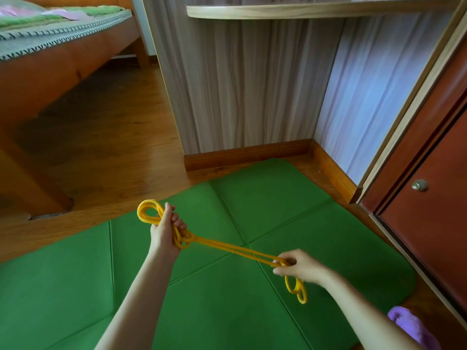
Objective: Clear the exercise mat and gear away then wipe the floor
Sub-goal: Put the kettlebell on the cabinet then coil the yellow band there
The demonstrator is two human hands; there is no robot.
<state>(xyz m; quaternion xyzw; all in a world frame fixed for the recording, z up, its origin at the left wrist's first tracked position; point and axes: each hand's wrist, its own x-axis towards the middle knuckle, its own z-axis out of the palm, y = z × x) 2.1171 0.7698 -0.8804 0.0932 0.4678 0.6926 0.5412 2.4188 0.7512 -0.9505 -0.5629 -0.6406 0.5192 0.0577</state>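
Note:
A yellow resistance band is stretched between both hands above the green exercise mat. My left hand grips a bunch of its loops, one loop sticking out past the fingers at upper left. My right hand pinches the other end, and a short loop hangs below it. The mat lies flat on the wooden floor, with fold creases crossing near its middle.
A wooden bed stands at the left with open floor beside it. Curtains hang under a shelf ahead. A red-brown cabinet door with a knob is at right. A purple cloth lies at the mat's lower right corner.

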